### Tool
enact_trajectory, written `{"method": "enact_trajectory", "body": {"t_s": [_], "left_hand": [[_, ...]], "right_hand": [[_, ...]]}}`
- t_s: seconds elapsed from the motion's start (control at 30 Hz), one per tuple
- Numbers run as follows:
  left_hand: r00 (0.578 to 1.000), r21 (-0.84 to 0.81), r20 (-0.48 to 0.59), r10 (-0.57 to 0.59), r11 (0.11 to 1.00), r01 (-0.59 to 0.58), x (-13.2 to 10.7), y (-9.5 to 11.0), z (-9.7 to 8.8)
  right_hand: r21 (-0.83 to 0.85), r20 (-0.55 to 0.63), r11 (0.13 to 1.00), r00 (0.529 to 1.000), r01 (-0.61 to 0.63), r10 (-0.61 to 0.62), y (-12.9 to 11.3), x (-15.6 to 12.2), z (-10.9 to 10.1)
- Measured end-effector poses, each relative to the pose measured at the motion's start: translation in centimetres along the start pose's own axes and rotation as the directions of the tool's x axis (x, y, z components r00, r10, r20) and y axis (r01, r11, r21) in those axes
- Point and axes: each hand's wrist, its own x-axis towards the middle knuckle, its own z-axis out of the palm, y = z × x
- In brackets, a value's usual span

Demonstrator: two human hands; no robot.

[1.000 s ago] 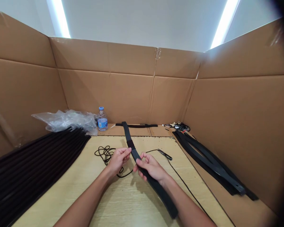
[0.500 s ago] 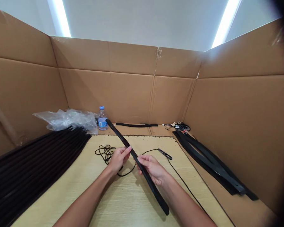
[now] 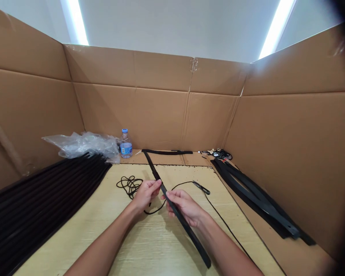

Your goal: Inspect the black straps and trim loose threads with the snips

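A long, thin black strip [image 3: 189,228] slants across the middle, its far end pointing up and left and its near end low on the right. My left hand [image 3: 145,194] pinches it near the middle, just below a dark wrapped-looking band [image 3: 156,174]. Slightly nearer, my right hand [image 3: 184,206] grips the same strip between thumb and fingers. Black cord [image 3: 129,186] lies in loose loops beside my left hand and runs behind both hands to the right. On that cord rest small thread snips [image 3: 201,187] with black handles.
Many long black strips [image 3: 54,199] are laid side by side at left. Behind them are a clear plastic bag [image 3: 86,145] and a water bottle [image 3: 126,147]. Curved black pieces [image 3: 261,203] lie at right, near a small tangle [image 3: 220,154]. Cardboard walls [image 3: 132,111] surround the table [image 3: 143,245].
The held strip has turned a little, its far end swinging right and its near end shifting right and down. Both hands keep their hold in nearly the same place.
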Motion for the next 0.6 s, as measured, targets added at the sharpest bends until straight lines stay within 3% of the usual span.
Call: {"method": "enact_trajectory", "body": {"t_s": [0.13, 0.33, 0.47, 0.6], "left_hand": [[1.0, 0.048, -0.003, 0.0, 0.999, 0.0, 0.2, 0.1, -0.2], [0.989, 0.344, -0.086, 0.122, 0.935, -0.086, 0.6, -0.5, -0.2], [0.998, 0.271, -0.062, 0.027, 0.963, -0.009, 0.4, -0.6, 0.2], [0.999, 0.177, -0.046, 0.0, 0.984, 0.008, 0.4, -0.8, 0.1]], "right_hand": [[-0.166, 0.008, 0.98, 0.994, 0.107, -0.107, 0.2, 0.3, -0.1], [-0.118, -0.249, 0.993, 0.967, 0.022, -0.051, 0.8, 1.4, -0.6], [-0.065, -0.288, 0.997, 0.958, -0.029, 0.009, 0.9, 0.5, -0.2], [-0.062, -0.22, 0.998, 0.975, 0.014, -0.027, 0.8, 0.2, 0.3]]}}
